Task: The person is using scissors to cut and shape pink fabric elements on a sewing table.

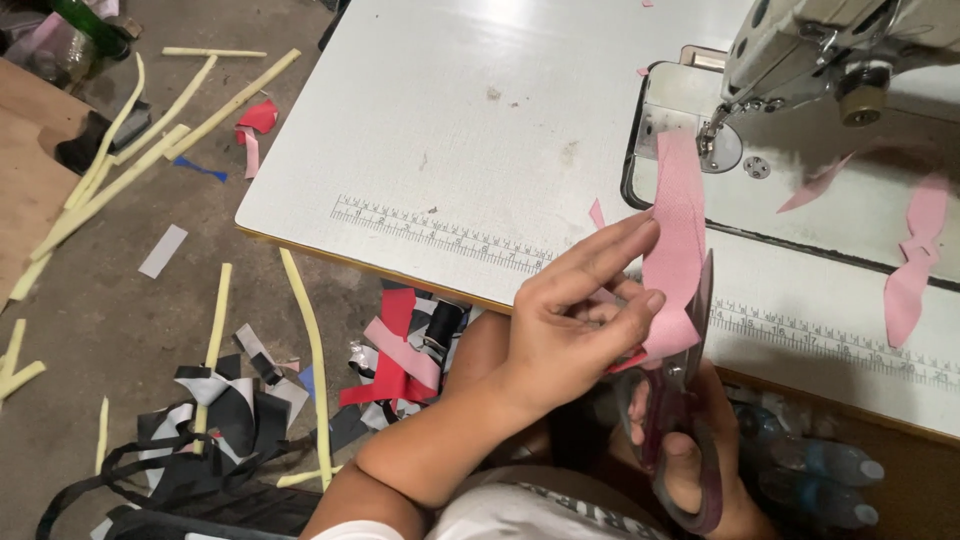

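My left hand (585, 310) pinches a pink fabric strip (678, 225) at the near edge of a white sewing table (480, 120). The strip runs up from my fingers toward the presser foot of a sewing machine (800, 60). My right hand (690, 460) is below the table edge, partly hidden, with its fingers through the handles of large scissors (685, 400). The scissor blades point up and lie against the lower end of the pink strip.
Printed ruler markings (440, 232) run along the table's front edge. More pink scraps (915, 260) lie at the right of the machine bed. The floor at the left holds yellow foam strips (130, 160), red, black and white fabric offcuts (390, 360) and black straps.
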